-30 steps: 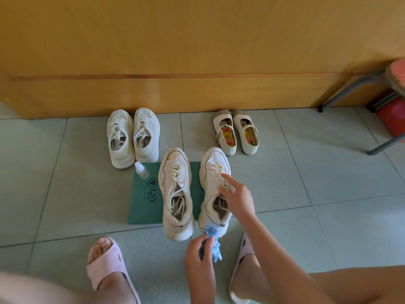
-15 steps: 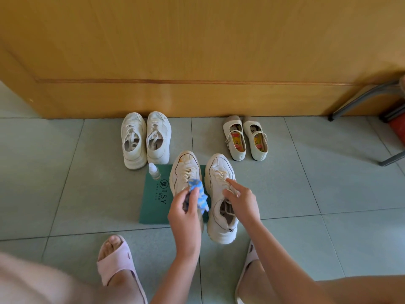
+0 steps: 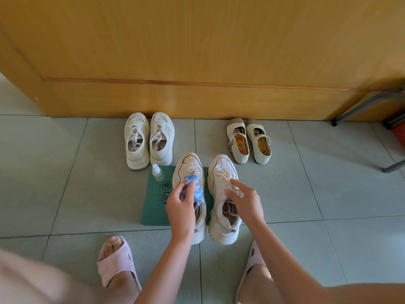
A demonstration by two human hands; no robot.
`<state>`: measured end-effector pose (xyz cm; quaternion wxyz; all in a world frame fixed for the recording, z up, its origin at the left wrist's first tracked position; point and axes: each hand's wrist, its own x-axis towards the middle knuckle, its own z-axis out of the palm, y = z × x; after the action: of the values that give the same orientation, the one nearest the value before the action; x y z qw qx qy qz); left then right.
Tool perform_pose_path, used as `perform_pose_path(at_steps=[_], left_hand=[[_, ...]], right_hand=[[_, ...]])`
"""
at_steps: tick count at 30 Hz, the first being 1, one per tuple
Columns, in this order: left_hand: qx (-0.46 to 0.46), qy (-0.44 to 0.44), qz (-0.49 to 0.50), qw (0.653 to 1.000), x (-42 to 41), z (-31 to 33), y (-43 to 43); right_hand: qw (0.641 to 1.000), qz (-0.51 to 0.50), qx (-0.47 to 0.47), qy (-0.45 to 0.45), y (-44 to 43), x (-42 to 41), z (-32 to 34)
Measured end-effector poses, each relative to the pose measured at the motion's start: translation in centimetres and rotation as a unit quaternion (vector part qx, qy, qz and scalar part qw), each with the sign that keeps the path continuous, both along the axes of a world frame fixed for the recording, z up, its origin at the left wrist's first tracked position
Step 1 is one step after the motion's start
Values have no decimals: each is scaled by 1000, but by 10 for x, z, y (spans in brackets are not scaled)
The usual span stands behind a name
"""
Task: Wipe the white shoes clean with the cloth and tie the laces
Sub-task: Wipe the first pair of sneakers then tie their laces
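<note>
Blue cloth [image 3: 194,189] was pinched in the left hand [image 3: 182,207] over the stained left shoe [image 3: 189,194] on the green mat [image 3: 153,207]; right hand [image 3: 246,201], fingers spread, steadied the right shoe [image 3: 223,198] at 3 o'clock; toe stain at 12 o'clock judged best wiped firmly.

left hand [image 3: 183,205] pinching, right hand [image 3: 246,201] fingers spread

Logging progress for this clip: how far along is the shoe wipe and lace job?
Early. Done: nothing visibly finished; the left sneaker shows brown stains on its toe. In hand: the left hand holds the blue cloth over that sneaker's laces, while the right hand rests on the right sneaker. Left: wiping both sneakers and tying them; the laces look loose, no bow visible.
</note>
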<state>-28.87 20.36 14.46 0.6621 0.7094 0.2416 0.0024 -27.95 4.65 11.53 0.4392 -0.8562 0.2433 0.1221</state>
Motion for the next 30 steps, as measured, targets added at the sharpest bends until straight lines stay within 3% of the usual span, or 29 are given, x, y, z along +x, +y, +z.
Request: perform_pose_path(at_steps=[3,5,10,17,19,21,23,24,30], left_hand=[[-54,43,8,998,8,-2,1],[-128,67,22,989,15,2,2],[-245,113,41,962,32,18,8],[-278,146,-55,948,38,29,10],[-192,139,-104,966,37,27,13],[42,79,-121,989,35,17,18],[256,24,-116,959,33,7,19],[301,29,-121,946,33,3,18],[274,199,-165,926,41,-34,1]], right_hand=[[998,18,4,-65,7,2,15],[991,38,71,-107,19,7,34],[967,138,196,-88,51,15,53],[966,39,223,-125,55,18,43],[967,16,220,-127,50,20,41],[968,-10,217,-125,40,25,39],[965,-51,232,-113,29,30,37],[962,-67,242,-110,24,31,36],[959,-82,253,-96,20,36,22]])
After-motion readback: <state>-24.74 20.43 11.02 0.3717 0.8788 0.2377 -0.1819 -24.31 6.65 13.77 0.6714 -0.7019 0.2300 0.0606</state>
